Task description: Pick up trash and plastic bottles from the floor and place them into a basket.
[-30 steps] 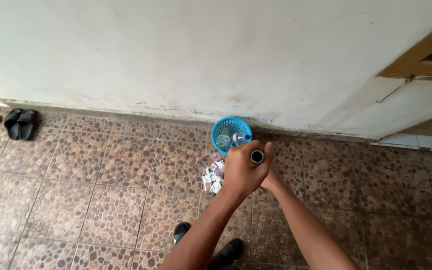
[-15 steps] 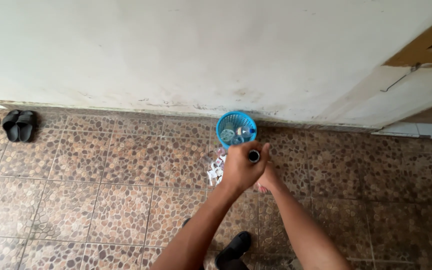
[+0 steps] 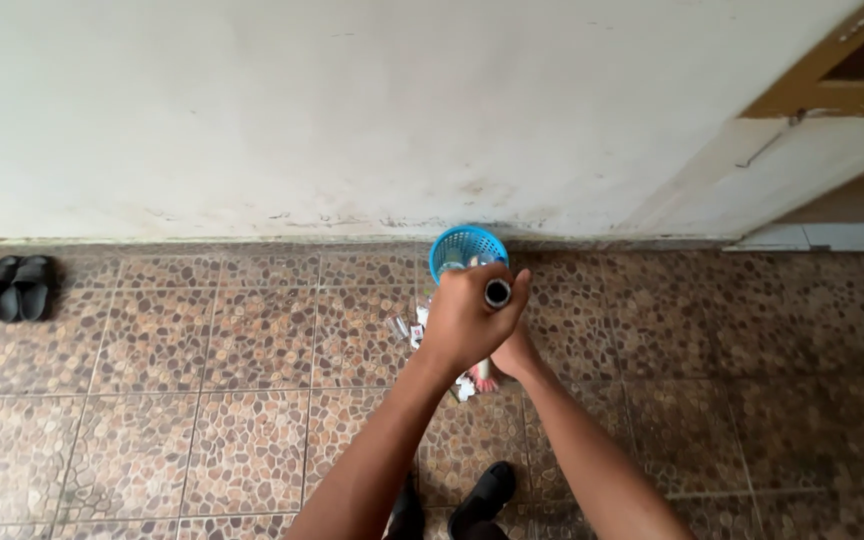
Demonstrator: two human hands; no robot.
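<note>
Black sandals (image 3: pixel 472 500) show at the bottom edge, on the person's feet, planted on the brown pebble-patterned floor tiles (image 3: pixel 202 400). Both forearms rise from there and meet over one spot. Left hand (image 3: pixel 462 320) is clenched in a full fist around the top of a dark round handle (image 3: pixel 497 293), whose hollow end faces the camera like a small ring; the thumb and fingers wrap it completely. Right hand (image 3: pixel 514 352) sits lower and mostly hidden behind the left one, apparently closed on the same shaft, though its fingers cannot be made out. Judging by the rigid tube end and the two-handed grip, the handle should feel stiff and fairly light, smooth enough to twist in a loose palm, so a firm wrap near the top with the second hand farther down looks like the sound way to hold it; what hangs at its lower end is out of sight. Beneath the hands, a scatter of small white and pink wrappers (image 3: pixel 422 330) lies on the tiles, thin and flimsy by the look of them, likely to slide or flutter rather than resist. Just beyond stands a blue plastic mesh basket (image 3: pixel 468 250) against the foot of the stained white wall (image 3: pixel 352 110), with some litter inside. Far left, a pair of dark slippers (image 3: pixel 17 288) rests near the wall; far right, a wooden door frame (image 3: pixel 832 80).
</note>
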